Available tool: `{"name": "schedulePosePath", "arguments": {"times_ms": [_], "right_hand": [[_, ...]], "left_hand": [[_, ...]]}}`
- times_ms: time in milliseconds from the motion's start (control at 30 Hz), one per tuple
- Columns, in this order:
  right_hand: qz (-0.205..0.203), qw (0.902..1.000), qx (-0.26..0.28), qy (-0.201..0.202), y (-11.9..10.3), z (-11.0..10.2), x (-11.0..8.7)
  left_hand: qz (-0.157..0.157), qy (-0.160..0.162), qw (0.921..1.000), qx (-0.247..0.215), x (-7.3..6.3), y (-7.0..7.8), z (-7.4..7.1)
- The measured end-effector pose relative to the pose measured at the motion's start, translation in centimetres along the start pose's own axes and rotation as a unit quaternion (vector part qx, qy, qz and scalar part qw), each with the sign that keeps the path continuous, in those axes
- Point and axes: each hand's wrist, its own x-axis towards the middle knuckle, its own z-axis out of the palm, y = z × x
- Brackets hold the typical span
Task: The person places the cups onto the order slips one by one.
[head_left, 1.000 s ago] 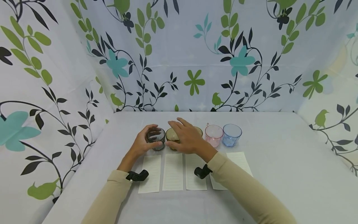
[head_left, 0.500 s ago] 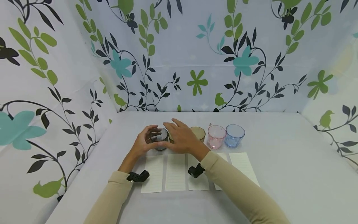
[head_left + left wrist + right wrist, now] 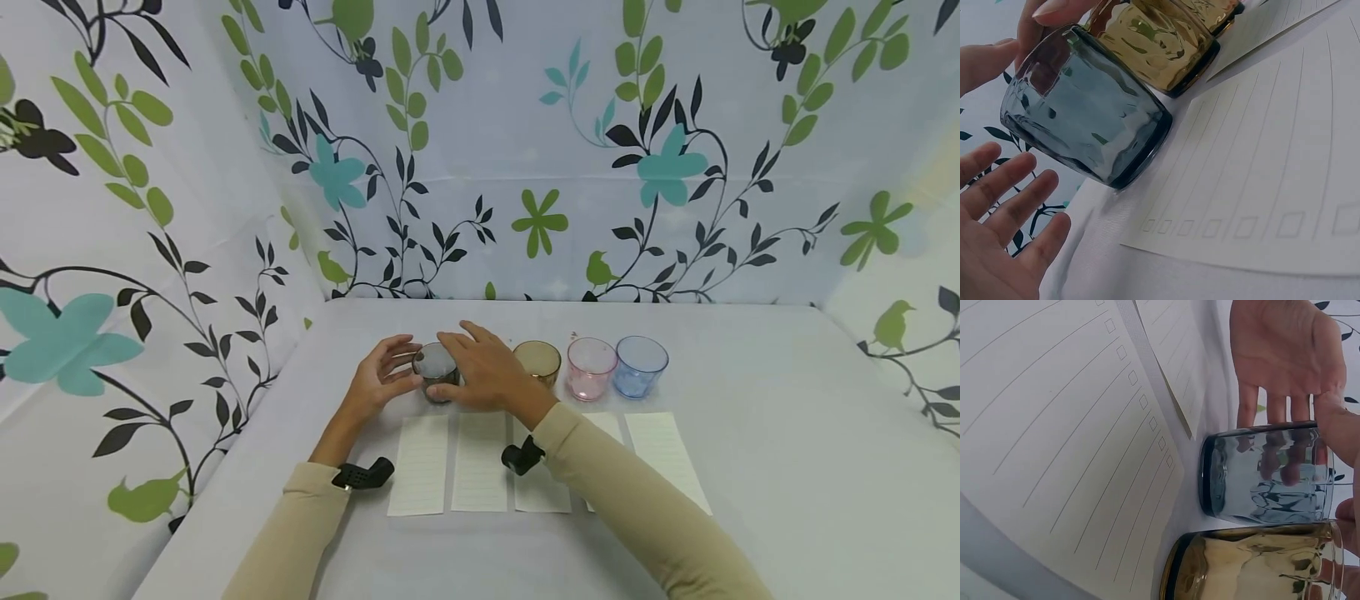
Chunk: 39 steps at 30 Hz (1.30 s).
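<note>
A smoky grey-blue glass (image 3: 435, 364) stands at the left end of a row of glasses. My right hand (image 3: 483, 371) reaches over it from the right, holding it between a thumb on the near side and fingers at the far side. Just left of that glass, my left hand (image 3: 375, 379) has its fingers spread and apart from it, as the left wrist view shows. Beside the grey glass is an amber glass (image 3: 1260, 562), hidden under my right hand in the head view. A second amber glass (image 3: 537, 362) stands right of that hand.
Farther right are a pink glass (image 3: 591, 368) and a blue glass (image 3: 640, 367). Several lined paper slips (image 3: 418, 467) lie in a row before the glasses on the white table (image 3: 765, 467). A leaf-patterned cloth (image 3: 465, 125) hangs behind.
My left hand has let go of the grey glass and drawn off leftward. The right hand has shifted left from the amber glass onto the grey one. The head view has turned slightly left.
</note>
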Motion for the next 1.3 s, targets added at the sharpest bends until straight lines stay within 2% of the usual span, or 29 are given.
{"name": "schedulePosePath", "arguments": {"times_ms": [267, 467, 767, 1000, 1300], "right_hand": [[0.02, 0.9994, 0.004, -0.026, -0.6, 0.1, 0.7], [0.039, 0.998, -0.008, -0.049, -1.0, 0.2, 1.8], [0.035, 0.9983, -0.004, -0.046, -1.3, 0.1, 2.6], [0.034, 0.9985, 0.027, -0.033, -1.6, -0.2, 2.7], [0.034, 0.993, 0.107, -0.035, -2.2, -1.1, 2.2]], "left_hand": [[0.012, 0.004, 0.9998, -0.014, -0.3, -0.2, -0.6], [0.007, -0.001, 0.9999, -0.014, -0.6, -0.1, -1.0], [0.02, 0.006, 0.9997, -0.012, -1.3, 0.1, -1.5], [0.025, 0.009, 0.9996, 0.003, -1.8, 0.3, -1.6], [0.022, 0.012, 0.9995, -0.016, -2.4, 1.7, -1.6]]}}
